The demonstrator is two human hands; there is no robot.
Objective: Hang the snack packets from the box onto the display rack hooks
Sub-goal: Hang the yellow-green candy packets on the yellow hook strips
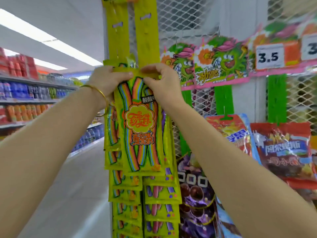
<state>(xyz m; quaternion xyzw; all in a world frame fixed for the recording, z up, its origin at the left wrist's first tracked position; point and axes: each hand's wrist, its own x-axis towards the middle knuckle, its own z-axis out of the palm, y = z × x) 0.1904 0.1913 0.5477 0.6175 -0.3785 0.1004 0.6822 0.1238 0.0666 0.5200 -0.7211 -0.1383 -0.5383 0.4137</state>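
The long yellow-green foil snack packet [139,127] hung straight down below and between both hands. The left hand [109,79] pinched its top left corner and the right hand [161,83] pinched its top right. It lay against the two yellow hanging strips [145,40] at the left of the white mesh display rack [185,19], over other packets of the same kind [161,191]. Its glossy face showed rainbow-striped ribbons, an orange flower-shaped logo and orange lettering. A gold bangle [100,93] circled the left wrist.
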